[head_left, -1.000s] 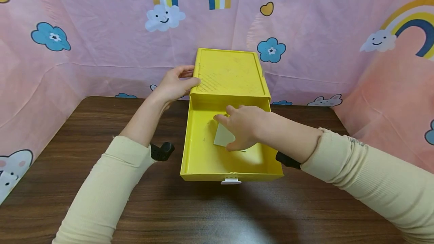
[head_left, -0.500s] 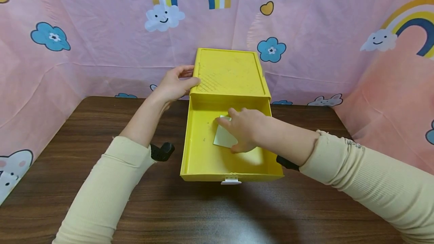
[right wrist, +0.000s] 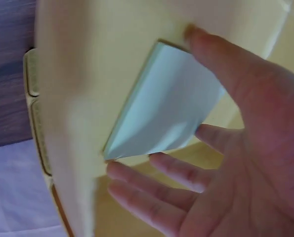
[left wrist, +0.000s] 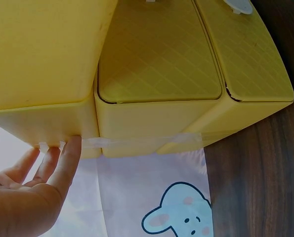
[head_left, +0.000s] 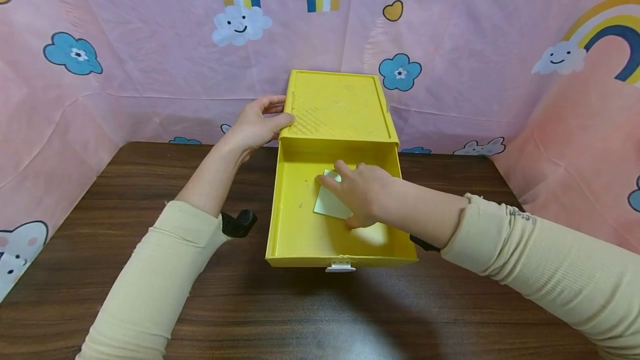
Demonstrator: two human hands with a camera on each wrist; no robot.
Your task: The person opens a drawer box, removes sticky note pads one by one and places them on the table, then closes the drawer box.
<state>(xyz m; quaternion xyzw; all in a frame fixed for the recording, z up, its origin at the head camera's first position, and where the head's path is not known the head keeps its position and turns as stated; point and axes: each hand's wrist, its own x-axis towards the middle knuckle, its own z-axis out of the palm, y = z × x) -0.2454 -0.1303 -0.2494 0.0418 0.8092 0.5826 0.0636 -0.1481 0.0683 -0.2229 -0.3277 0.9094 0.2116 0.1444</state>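
Observation:
A yellow drawer cabinet (head_left: pixel 340 105) stands on the table with its top drawer (head_left: pixel 292 232) pulled out. My left hand (head_left: pixel 259 123) holds the cabinet's left side, thumb over the top edge; in the left wrist view its fingertips (left wrist: pixel 73 143) touch the side wall. Inside the drawer lies a pale green pad of notes (right wrist: pixel 164 101), its far right part hidden by my right hand in the head view. My right hand (head_left: pixel 364 193) is spread over the pad, thumb (right wrist: pixel 221 57) near one corner and fingertips near the opposite edge, not curled round it.
A white handle (head_left: pixel 341 268) sticks out from the drawer's front. Lower closed drawers (left wrist: pixel 159 54) show in the left wrist view. Brown wooden table (head_left: pixel 240 304) surrounds the cabinet, with a pink patterned cloth (head_left: pixel 175 71) hanging behind it.
My right hand has shifted slightly right and toward me, uncovering more of the pad, which now lies flat in the drawer. The left hand has kept its place.

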